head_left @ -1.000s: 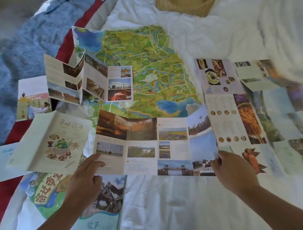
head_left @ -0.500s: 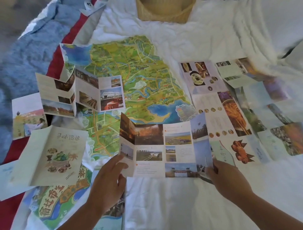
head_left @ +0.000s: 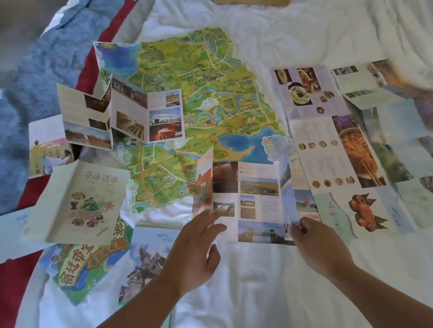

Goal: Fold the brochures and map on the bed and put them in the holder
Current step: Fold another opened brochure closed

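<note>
A large green and blue map (head_left: 187, 112) lies spread on the white bed. A photo brochure (head_left: 255, 199) lies in front of it, its left panel standing up and its right panel raised. My left hand (head_left: 196, 252) touches the standing left panel with straight fingers. My right hand (head_left: 316, 243) pinches the brochure's lower right edge. The woven holder (head_left: 250, 1) shows only as a strip at the top edge. More brochures lie around: a zigzag one (head_left: 121, 117) on the map, a food booklet (head_left: 79, 201) at the left, a long food leaflet (head_left: 332, 149) at the right.
A blue blanket (head_left: 35, 77) and a red strip (head_left: 93, 68) cover the bed's left side. A statue brochure (head_left: 145, 257) lies by my left forearm. Pale leaflets (head_left: 398, 121) spread at the far right. White bedding (head_left: 269, 281) lies between my arms.
The brochure's left panel has swung up and inward from flat to nearly upright, pushed by my left hand. The right panel has also lifted. The brochure is now narrower.
</note>
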A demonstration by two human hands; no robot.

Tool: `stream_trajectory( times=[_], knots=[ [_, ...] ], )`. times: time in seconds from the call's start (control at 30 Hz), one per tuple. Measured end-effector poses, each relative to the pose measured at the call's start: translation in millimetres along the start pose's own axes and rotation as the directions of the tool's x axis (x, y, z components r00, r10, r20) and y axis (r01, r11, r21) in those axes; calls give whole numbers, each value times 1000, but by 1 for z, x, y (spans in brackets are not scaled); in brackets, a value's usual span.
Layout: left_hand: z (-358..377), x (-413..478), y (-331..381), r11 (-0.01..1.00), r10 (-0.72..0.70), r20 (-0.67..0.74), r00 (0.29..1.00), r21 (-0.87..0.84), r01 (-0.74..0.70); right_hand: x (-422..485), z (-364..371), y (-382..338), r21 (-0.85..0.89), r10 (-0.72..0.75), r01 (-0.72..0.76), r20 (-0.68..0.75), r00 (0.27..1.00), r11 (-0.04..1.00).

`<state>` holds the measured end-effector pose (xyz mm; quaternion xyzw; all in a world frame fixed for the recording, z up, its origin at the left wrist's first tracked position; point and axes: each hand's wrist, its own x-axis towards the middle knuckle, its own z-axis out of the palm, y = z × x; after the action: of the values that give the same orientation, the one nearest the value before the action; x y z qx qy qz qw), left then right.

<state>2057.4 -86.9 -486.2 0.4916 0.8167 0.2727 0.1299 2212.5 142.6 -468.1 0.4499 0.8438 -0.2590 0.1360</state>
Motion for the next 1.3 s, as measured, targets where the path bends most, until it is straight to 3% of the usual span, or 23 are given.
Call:
stream_trajectory(
  times=[0.13, 0.27, 0.6, 0.8, 0.97, 1.1, 1.3],
  knots=[
    [25, 3, 11, 997, -78, 129, 989, -20, 81, 1, 0, 5, -39, -42, 43, 33, 999, 998],
    [48, 8, 7, 978, -195, 200, 960, 117, 174, 2, -3, 7, -17, -71, 71, -12, 997, 997],
    [76, 30, 2, 895, -366, 229, 902, 351, 274, 9, -4, 17, 129, -115, 115, -11, 993, 985],
    [87, 46, 13, 858, -470, 156, 869, 314, 408, 11, -5, 20, 216, -167, 172, -42, 985, 961],
    [91, 44, 10, 852, -485, 173, 857, 312, 420, 13, -8, 23, 217, -200, 209, -65, 978, 953],
    [94, 40, 6, 837, -492, 262, 830, 405, 368, 16, -8, 26, 190, -198, 207, -66, 978, 960],
    [99, 35, 10, 830, -452, 250, 856, 470, 301, 18, -8, 31, 195, -186, 196, -70, 980, 961]
  ],
)
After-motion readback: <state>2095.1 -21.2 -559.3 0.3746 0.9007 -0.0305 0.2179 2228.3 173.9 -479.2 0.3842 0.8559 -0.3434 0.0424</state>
